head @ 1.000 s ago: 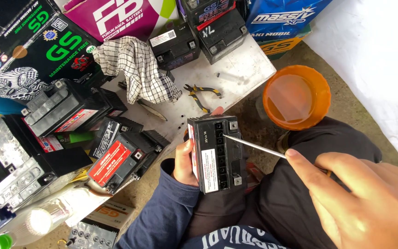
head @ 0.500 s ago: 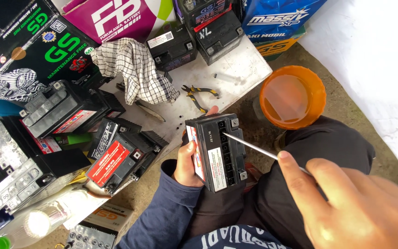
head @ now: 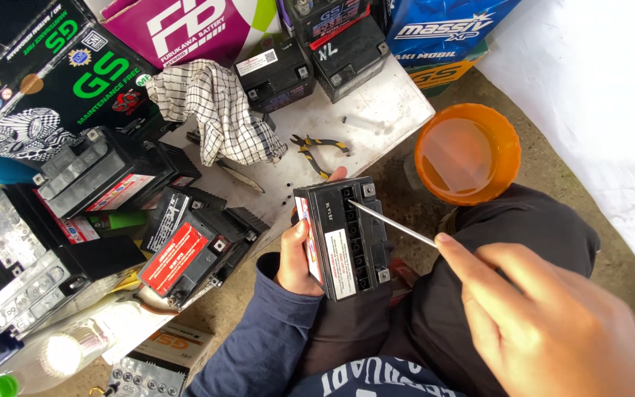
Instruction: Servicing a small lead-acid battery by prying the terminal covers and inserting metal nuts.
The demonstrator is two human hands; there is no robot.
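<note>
Left hand (head: 299, 257) gripping battery (head: 343, 235), right hand (head: 545, 323) pinching rod (head: 391, 224), white board (head: 384, 110), dirt floor (head: 376, 169)

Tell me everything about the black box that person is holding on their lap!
The small black battery is a boxy block that looks like plastic, with metal terminals at two top corners, a row of small holes along its top and white labels. It rests tilted on the lap. The left hand grips its side, and the thin metal rod in the right hand touches one hole.
</note>
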